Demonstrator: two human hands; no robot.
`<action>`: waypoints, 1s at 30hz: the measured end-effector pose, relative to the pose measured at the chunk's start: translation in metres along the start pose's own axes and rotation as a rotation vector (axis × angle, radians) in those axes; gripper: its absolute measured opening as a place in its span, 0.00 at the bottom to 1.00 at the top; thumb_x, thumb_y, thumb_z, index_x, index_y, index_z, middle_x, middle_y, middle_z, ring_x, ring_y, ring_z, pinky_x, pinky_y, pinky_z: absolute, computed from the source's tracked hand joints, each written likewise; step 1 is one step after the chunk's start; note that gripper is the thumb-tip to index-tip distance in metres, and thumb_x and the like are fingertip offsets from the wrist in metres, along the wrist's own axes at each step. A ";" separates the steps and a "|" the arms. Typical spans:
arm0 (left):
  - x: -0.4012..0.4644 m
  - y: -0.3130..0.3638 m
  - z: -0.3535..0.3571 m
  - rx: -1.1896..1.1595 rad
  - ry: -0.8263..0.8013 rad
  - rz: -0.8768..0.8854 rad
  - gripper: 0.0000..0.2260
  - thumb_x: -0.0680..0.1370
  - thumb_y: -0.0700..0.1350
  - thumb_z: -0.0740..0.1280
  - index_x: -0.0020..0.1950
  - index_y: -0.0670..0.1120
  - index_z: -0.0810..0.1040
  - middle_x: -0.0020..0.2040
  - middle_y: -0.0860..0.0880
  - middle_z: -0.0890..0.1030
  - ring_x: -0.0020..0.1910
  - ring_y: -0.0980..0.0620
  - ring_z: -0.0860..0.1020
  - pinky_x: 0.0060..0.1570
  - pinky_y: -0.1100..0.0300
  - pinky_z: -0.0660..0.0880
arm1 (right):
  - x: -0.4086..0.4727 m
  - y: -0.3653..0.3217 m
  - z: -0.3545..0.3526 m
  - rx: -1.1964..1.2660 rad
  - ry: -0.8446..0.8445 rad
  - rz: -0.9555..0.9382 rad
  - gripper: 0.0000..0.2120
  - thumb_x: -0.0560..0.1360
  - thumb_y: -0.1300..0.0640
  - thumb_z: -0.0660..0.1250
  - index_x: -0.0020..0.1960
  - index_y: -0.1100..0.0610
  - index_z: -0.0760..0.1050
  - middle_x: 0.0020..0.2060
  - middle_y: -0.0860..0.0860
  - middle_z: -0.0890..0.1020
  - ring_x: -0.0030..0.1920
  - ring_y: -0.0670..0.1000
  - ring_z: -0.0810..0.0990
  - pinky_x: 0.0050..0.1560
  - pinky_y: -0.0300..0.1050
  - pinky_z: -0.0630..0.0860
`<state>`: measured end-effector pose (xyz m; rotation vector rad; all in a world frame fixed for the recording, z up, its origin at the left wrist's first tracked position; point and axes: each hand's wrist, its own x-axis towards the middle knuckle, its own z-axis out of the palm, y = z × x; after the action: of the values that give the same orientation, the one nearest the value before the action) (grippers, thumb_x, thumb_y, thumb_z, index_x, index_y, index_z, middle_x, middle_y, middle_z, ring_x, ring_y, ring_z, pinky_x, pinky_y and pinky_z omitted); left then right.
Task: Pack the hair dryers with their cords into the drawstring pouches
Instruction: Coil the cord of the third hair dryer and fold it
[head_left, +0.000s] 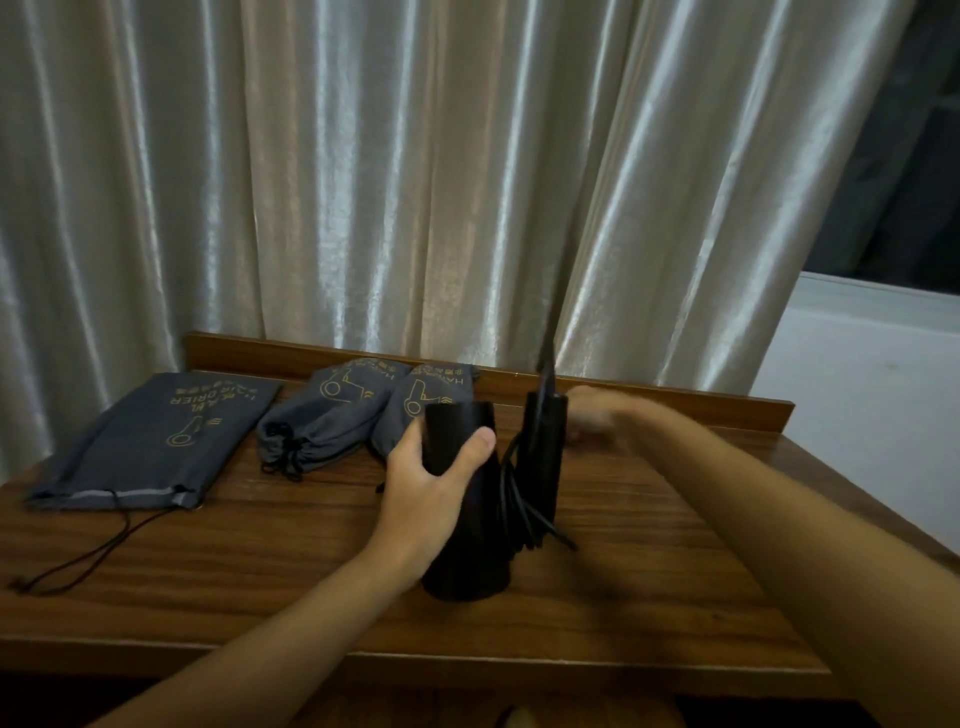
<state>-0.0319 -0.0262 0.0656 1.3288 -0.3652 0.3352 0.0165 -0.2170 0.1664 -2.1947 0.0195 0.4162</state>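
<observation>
A black hair dryer (465, 519) stands upright on the wooden table (260, 571), its barrel gripped by my left hand (431, 478). Its handle (543, 457) rises just to the right, with loops of black cord (511, 499) hanging beside it. My right hand (592, 415) is blurred behind the handle's top, and what it holds cannot be told. A flat grey drawstring pouch (150, 441) lies at the left. Two filled grey pouches, one (327, 415) beside the other (415, 405), lie behind the dryer.
A raised wooden lip (649, 397) runs along the table's back edge. Shiny curtains (363, 182) hang behind it. The flat pouch's drawstring (78, 561) trails toward the front left. A white wall and window sill (883, 312) are at the right.
</observation>
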 end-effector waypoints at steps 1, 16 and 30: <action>0.002 0.001 -0.001 -0.055 0.040 -0.040 0.16 0.68 0.59 0.73 0.52 0.55 0.81 0.48 0.52 0.84 0.46 0.54 0.83 0.39 0.65 0.78 | 0.002 0.010 0.006 0.041 -0.009 0.003 0.15 0.82 0.56 0.59 0.59 0.66 0.77 0.50 0.62 0.83 0.41 0.51 0.82 0.46 0.43 0.79; 0.019 -0.009 -0.023 0.080 0.298 -0.153 0.15 0.71 0.57 0.72 0.53 0.52 0.77 0.47 0.51 0.82 0.43 0.55 0.82 0.41 0.56 0.79 | -0.043 0.031 0.019 0.008 0.120 -0.376 0.07 0.80 0.54 0.65 0.57 0.53 0.73 0.37 0.55 0.83 0.32 0.53 0.80 0.32 0.46 0.76; 0.010 -0.013 -0.013 0.147 0.246 -0.116 0.17 0.70 0.57 0.73 0.54 0.52 0.77 0.48 0.51 0.82 0.46 0.53 0.82 0.45 0.54 0.80 | -0.031 0.021 0.043 0.325 0.259 -0.665 0.09 0.77 0.55 0.69 0.52 0.60 0.82 0.41 0.57 0.86 0.34 0.48 0.81 0.31 0.34 0.73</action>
<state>-0.0162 -0.0160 0.0558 1.4274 -0.0578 0.4290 -0.0284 -0.2007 0.1357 -1.7865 -0.4574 -0.2325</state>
